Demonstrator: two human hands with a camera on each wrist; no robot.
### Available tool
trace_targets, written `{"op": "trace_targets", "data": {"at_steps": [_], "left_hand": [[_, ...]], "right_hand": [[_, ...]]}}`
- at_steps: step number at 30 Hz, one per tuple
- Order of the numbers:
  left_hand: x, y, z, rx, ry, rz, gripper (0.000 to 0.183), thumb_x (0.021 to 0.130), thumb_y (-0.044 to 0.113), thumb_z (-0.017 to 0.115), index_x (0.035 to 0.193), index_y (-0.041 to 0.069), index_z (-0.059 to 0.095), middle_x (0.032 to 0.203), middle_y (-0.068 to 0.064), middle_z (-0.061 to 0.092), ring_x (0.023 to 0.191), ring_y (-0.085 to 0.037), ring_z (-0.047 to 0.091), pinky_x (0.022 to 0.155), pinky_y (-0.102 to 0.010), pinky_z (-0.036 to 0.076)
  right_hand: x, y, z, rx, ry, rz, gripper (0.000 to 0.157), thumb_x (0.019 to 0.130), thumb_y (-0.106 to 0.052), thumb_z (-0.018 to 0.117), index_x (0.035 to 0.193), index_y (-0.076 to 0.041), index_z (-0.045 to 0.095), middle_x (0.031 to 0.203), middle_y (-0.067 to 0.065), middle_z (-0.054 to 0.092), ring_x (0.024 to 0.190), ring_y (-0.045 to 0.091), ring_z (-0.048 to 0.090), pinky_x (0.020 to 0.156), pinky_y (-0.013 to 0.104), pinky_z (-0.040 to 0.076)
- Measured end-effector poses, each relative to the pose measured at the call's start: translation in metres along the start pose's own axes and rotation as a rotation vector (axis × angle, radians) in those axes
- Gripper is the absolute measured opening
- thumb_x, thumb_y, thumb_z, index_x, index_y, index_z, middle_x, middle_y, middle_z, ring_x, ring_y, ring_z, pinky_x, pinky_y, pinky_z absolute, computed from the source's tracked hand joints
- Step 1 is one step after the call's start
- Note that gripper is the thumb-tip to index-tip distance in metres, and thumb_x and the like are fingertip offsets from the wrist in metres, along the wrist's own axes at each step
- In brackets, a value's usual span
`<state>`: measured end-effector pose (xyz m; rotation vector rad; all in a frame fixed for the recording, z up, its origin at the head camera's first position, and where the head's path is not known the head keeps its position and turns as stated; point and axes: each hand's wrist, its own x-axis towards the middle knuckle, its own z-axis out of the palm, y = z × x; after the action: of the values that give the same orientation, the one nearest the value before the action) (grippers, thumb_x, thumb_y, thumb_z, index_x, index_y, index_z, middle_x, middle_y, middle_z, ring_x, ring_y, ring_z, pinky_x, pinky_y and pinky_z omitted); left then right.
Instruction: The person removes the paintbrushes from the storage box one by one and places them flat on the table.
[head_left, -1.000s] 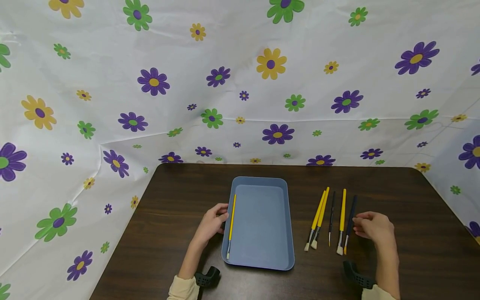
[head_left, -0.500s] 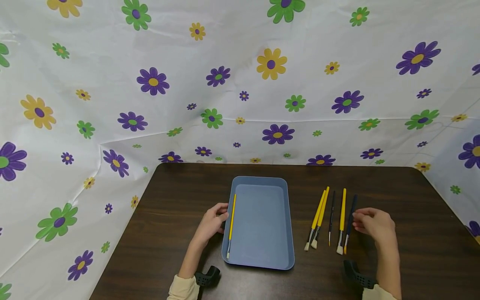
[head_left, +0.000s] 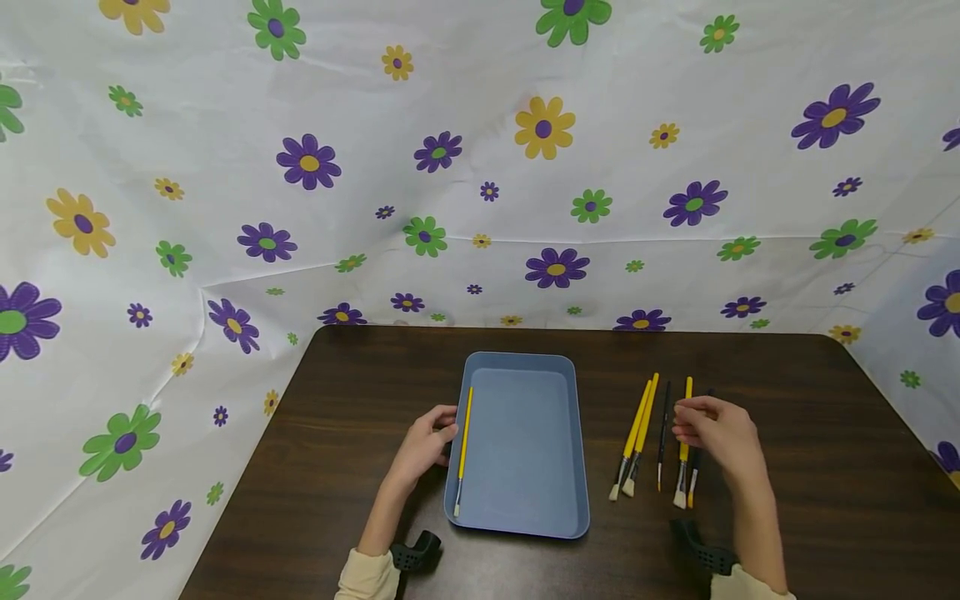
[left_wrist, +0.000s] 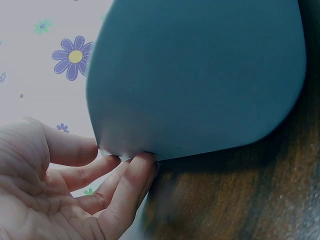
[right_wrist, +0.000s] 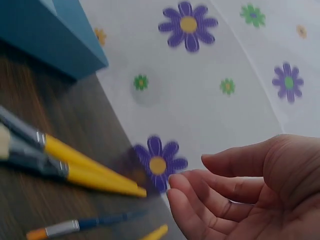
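Observation:
My left hand (head_left: 423,446) holds the left rim of a blue-grey tray (head_left: 528,450), its thumb and fingers at the edge in the left wrist view. Inside the tray, along its left side, lies a yellow-handled paintbrush (head_left: 464,442). My right hand (head_left: 722,435) hovers over the brushes on the table, fingers loosely bent and nothing between them in the right wrist view. Beneath it, partly covered, are a wide yellow paintbrush (head_left: 682,473) and a dark-handled paintbrush (head_left: 693,482). Just left of the fingertips is a thin black paintbrush (head_left: 663,437).
Two more yellow paintbrushes (head_left: 636,429) lie close together between the tray and the thin black one, bristles toward me. All this is on a dark wooden table (head_left: 390,367). A white flower-print cloth (head_left: 465,100) hangs behind the table's far edge.
My right hand has moved left, from beside the dark-handled paintbrush to over the wide yellow one. My left hand stays at the tray, and the brushes lie where they were.

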<state>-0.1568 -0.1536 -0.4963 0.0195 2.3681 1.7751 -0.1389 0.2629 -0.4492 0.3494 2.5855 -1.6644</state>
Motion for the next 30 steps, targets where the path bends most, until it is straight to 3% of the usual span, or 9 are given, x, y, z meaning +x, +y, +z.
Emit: {"op": "trace_targets", "data": {"at_steps": [13, 19, 30], "left_hand": [[0.002, -0.001, 0.001, -0.007, 0.011, 0.0, 0.038, 0.101, 0.007, 0.06, 0.136, -0.008, 0.059, 0.121, -0.023, 0.064, 0.093, -0.028, 0.066, 0.061, -0.042, 0.062], [0.003, -0.002, 0.002, -0.003, 0.02, -0.007, 0.038, 0.101, 0.007, 0.059, 0.136, -0.008, 0.059, 0.122, -0.024, 0.064, 0.094, -0.03, 0.066, 0.061, -0.043, 0.062], [0.002, -0.001, 0.001, -0.009, 0.009, 0.002, 0.039, 0.101, 0.007, 0.059, 0.137, -0.008, 0.059, 0.122, -0.022, 0.064, 0.096, -0.03, 0.065, 0.062, -0.043, 0.062]], "right_hand": [[-0.007, -0.038, 0.043, 0.162, -0.088, -0.093, 0.04, 0.106, -0.011, 0.059, 0.132, 0.02, 0.054, 0.101, 0.015, 0.072, 0.081, 0.011, 0.072, 0.075, 0.025, 0.061], [-0.009, -0.048, 0.077, 0.309, -0.155, -0.099, 0.039, 0.105, -0.008, 0.059, 0.134, 0.018, 0.052, 0.109, 0.018, 0.072, 0.089, 0.015, 0.074, 0.079, 0.027, 0.061], [-0.016, -0.054, 0.139, 0.351, -0.173, -0.069, 0.036, 0.098, 0.0, 0.063, 0.13, 0.016, 0.058, 0.109, 0.027, 0.069, 0.093, 0.028, 0.073, 0.077, 0.03, 0.062]]}}
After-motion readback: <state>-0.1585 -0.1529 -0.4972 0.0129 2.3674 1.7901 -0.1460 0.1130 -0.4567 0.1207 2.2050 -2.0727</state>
